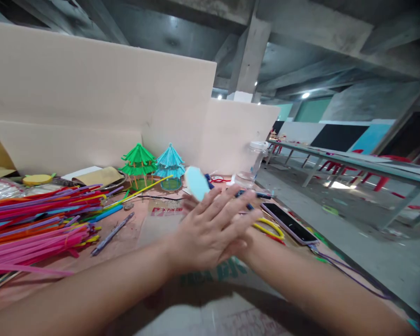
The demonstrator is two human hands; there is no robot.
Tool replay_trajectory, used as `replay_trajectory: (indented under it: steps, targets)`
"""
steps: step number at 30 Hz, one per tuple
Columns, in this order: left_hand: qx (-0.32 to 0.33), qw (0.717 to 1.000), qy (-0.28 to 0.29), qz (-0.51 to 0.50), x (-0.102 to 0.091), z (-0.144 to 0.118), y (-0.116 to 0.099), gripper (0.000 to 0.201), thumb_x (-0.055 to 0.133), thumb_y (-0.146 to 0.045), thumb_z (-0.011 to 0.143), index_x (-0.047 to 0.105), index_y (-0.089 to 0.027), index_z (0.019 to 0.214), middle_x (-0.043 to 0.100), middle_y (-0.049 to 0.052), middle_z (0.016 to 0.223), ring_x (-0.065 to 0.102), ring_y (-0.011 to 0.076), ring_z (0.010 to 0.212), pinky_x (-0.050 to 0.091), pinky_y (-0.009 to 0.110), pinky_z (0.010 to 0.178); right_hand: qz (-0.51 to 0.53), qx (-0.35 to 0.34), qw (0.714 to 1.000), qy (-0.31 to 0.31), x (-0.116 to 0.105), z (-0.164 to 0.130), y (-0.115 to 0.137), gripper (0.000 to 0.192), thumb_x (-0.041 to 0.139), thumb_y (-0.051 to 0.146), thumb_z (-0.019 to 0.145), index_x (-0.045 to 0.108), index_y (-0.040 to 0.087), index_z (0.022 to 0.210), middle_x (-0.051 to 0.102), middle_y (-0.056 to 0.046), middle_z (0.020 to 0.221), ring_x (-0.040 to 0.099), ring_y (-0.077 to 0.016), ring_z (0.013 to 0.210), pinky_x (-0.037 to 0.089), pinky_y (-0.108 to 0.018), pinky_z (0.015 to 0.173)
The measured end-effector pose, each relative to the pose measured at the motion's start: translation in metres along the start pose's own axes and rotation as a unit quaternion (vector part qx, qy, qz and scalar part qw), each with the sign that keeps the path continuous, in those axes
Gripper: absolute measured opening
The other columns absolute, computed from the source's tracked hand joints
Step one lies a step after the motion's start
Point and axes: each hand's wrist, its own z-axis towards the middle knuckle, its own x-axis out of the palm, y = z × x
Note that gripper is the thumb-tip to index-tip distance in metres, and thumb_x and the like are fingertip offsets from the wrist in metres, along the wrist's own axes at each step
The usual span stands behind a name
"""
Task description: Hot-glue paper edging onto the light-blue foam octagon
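Observation:
My left hand [210, 233] lies flat over my right hand [248, 243], palms pressed together above the table, left fingers stretched out toward the right. A light blue oval piece [197, 183] sticks up from between them on the far side, next to my right fingertips. Just beyond stand two small straw pagodas, a green pagoda [139, 163] and a light blue pagoda [170, 168]. A black phone [289, 223] lies flat right of my hands, with a yellow loop [270, 227] beside it.
A big heap of coloured straws [38, 219] covers the table's left side, with a grey pen [112, 233] near it. A clear plastic jar [254, 161] stands at the back. Beige boards [91, 93] wall off the back. Long tables [353, 163] with red stools stand to the right.

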Motion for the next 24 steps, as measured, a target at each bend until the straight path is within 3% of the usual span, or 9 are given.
replay_trajectory:
  steps: [2, 4, 7, 8, 11, 13, 14, 19, 24]
  targets:
    - [0.037, 0.999, 0.024, -0.007, 0.004, -0.015, 0.009, 0.055, 0.048, -0.038, 0.097, 0.044, -0.012, 0.146, 0.037, 0.017, 0.158, 0.021, 0.0336, 0.151, 0.025, 0.052, 0.122, -0.011, 0.002, 1.0, -0.004, -0.005, -0.005, -0.009, 0.031, 0.052, 0.045, 0.094, 0.07, 0.031, 0.114, 0.07, -0.009, 0.113, 0.059, -0.0287, 0.122, 0.052, -0.053, 0.094]
    - [0.071, 0.995, 0.063, -0.003, 0.003, -0.034, 0.017, 0.053, 0.049, -0.019, 0.094, 0.042, -0.011, 0.147, 0.043, 0.017, 0.154, 0.028, 0.0316, 0.149, 0.029, 0.047, 0.121, -0.019, 0.007, 1.0, -0.002, -0.01, -0.012, -0.019, 0.032, 0.057, 0.046, 0.091, 0.068, 0.03, 0.116, 0.068, -0.009, 0.112, 0.059, -0.0291, 0.119, 0.053, -0.051, 0.092]
    - [-0.107, 0.989, 0.098, -0.031, -0.009, -0.061, 0.031, 0.046, 0.048, -0.012, 0.092, 0.056, -0.02, 0.136, 0.064, 0.011, 0.135, 0.055, 0.0274, 0.129, 0.042, 0.043, 0.111, -0.005, 0.008, 1.0, 0.026, -0.017, -0.019, -0.034, 0.036, 0.058, 0.05, 0.089, 0.066, 0.025, 0.114, 0.067, -0.008, 0.105, 0.062, -0.0267, 0.106, 0.055, -0.045, 0.086]
    - [-0.186, 0.978, 0.065, -0.066, -0.014, -0.068, 0.036, 0.034, 0.049, -0.019, 0.095, 0.064, -0.024, 0.125, 0.07, 0.009, 0.123, 0.062, 0.0269, 0.119, 0.048, 0.043, 0.104, 0.005, 0.009, 0.999, 0.045, -0.018, -0.021, -0.038, 0.037, 0.057, 0.051, 0.089, 0.065, 0.023, 0.112, 0.066, -0.007, 0.102, 0.063, -0.0248, 0.1, 0.056, -0.042, 0.084]
    - [-0.467, 0.855, -0.069, -0.215, -0.018, -0.077, 0.05, 0.032, 0.045, -0.041, 0.098, 0.064, -0.024, 0.117, 0.072, 0.008, 0.113, 0.07, 0.0236, 0.094, 0.057, 0.037, 0.085, 0.028, 0.019, 0.995, 0.099, -0.015, -0.026, -0.051, 0.037, 0.057, 0.054, 0.088, 0.06, 0.02, 0.102, 0.063, -0.004, 0.092, 0.063, -0.0198, 0.084, 0.056, -0.035, 0.075]
    - [-0.568, 0.752, -0.109, -0.315, -0.012, -0.079, 0.054, 0.045, 0.046, -0.052, 0.096, 0.056, -0.023, 0.13, 0.071, 0.009, 0.111, 0.071, 0.0208, 0.076, 0.058, 0.033, 0.067, 0.03, 0.032, 0.992, 0.12, -0.009, -0.032, -0.058, 0.036, 0.056, 0.053, 0.089, 0.058, 0.019, 0.098, 0.062, -0.003, 0.086, 0.062, -0.0183, 0.077, 0.054, -0.032, 0.07]
    - [-0.58, 0.728, -0.109, -0.348, -0.007, -0.08, 0.054, 0.051, 0.049, -0.055, 0.094, 0.054, -0.023, 0.133, 0.071, 0.009, 0.109, 0.07, 0.0203, 0.072, 0.057, 0.032, 0.062, 0.03, 0.037, 0.99, 0.13, -0.005, -0.036, -0.06, 0.035, 0.055, 0.052, 0.09, 0.058, 0.018, 0.098, 0.062, -0.003, 0.084, 0.062, -0.018, 0.075, 0.053, -0.032, 0.07]
    - [-0.538, 0.771, -0.076, -0.332, 0.01, -0.087, 0.043, 0.033, 0.059, -0.049, 0.089, 0.07, -0.019, 0.098, 0.072, 0.005, 0.093, 0.066, 0.0224, 0.086, 0.053, 0.028, 0.073, -0.031, -0.004, 0.987, 0.16, 0.0, -0.05, -0.061, 0.032, 0.046, 0.046, 0.097, 0.06, 0.018, 0.089, 0.061, -0.003, 0.084, 0.057, -0.0182, 0.083, 0.046, -0.031, 0.079]
    - [-0.556, 0.754, -0.051, -0.345, 0.011, -0.094, 0.036, 0.035, 0.052, -0.053, 0.093, 0.065, -0.02, 0.098, 0.064, 0.0, 0.073, 0.057, 0.0154, 0.057, 0.044, 0.024, 0.05, 0.01, 0.043, 0.981, 0.187, -0.001, -0.05, -0.063, 0.03, 0.052, 0.047, 0.094, 0.06, 0.018, 0.092, 0.063, -0.003, 0.084, 0.058, -0.018, 0.08, 0.047, -0.029, 0.074]
